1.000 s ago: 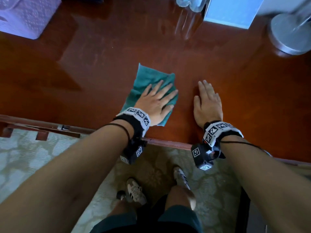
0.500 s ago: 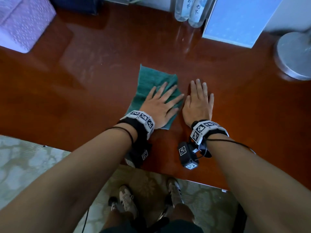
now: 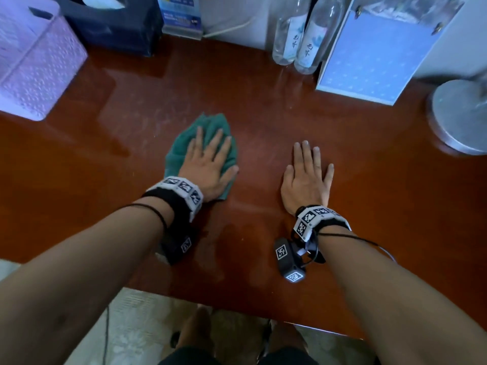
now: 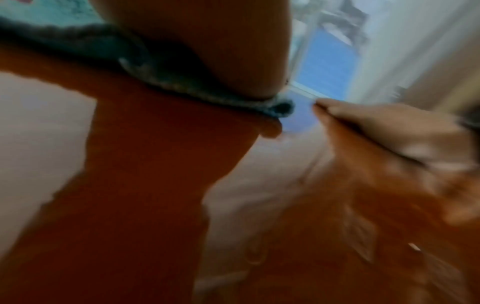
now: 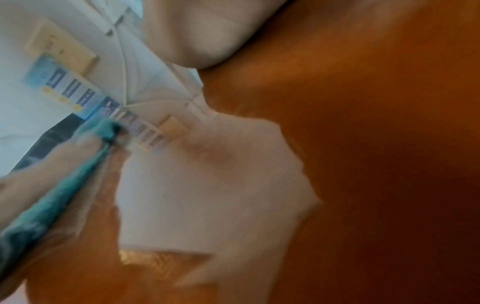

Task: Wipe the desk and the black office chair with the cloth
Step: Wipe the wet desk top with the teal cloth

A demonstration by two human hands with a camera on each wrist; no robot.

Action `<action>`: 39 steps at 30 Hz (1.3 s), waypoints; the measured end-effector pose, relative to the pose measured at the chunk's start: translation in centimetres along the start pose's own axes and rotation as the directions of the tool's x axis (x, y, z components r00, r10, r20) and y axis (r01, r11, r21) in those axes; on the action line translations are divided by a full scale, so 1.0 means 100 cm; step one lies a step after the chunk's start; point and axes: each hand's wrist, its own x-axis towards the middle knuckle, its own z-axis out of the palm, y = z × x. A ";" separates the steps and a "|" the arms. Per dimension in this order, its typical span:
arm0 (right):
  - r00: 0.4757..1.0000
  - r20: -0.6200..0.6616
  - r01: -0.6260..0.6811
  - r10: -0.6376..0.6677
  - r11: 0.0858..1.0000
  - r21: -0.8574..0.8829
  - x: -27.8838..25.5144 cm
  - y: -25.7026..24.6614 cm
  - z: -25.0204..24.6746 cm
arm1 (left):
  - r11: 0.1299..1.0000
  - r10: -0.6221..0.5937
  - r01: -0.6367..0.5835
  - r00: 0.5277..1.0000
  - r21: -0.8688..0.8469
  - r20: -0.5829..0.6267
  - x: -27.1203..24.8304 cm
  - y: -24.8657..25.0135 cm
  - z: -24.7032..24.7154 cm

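A teal cloth [image 3: 208, 126] lies bunched on the glossy red-brown desk [image 3: 263, 122], left of centre. My left hand [image 3: 209, 162] presses flat on it with straight, spread fingers. The cloth's edge [image 4: 182, 86] shows under my palm in the blurred left wrist view. My right hand [image 3: 307, 175] rests flat on the bare desk to the right of the cloth, fingers straight, holding nothing. In the right wrist view the cloth [image 5: 64, 181] shows edge-on at the left under my left hand [image 5: 39, 170]. The black office chair is not in view.
Along the desk's back stand a lilac plastic basket [image 3: 34, 61], a dark tissue box [image 3: 113, 25], two clear bottles [image 3: 297, 38] and a blue card stand [image 3: 374, 56]. A round metal lamp base [image 3: 461, 114] sits far right. Patterned carpet [image 3: 137, 327] lies below the front edge.
My left hand has pushed the cloth away from me and leftward, bunching it. My right hand moved right, away from the cloth. The view has shifted toward the desk's back.
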 end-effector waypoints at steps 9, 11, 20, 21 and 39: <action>0.995 -0.068 -0.069 0.070 0.998 0.015 0.002 -0.001 0.002 | 0.934 0.353 -0.353 0.936 0.059 0.011 0.036 0.048 -0.003; 0.994 -0.064 -0.081 0.085 0.995 0.053 0.005 -0.004 -0.003 | 0.982 0.191 -0.191 0.981 0.013 -0.024 0.056 0.019 -0.011; 0.996 -0.081 -0.037 0.045 0.994 0.102 0.068 -0.009 -0.021 | 0.982 -0.189 0.184 0.975 -0.051 -0.114 0.079 -0.023 -0.020; 0.996 -0.086 -0.029 0.038 0.994 0.105 0.071 -0.010 -0.021 | 0.996 -0.087 0.085 0.990 -0.026 -0.108 0.080 0.000 -0.017; 0.990 -0.107 0.110 -0.093 0.980 0.164 0.141 -0.014 -0.024 | 0.880 -0.470 0.447 0.868 -0.158 -0.161 0.146 -0.075 -0.038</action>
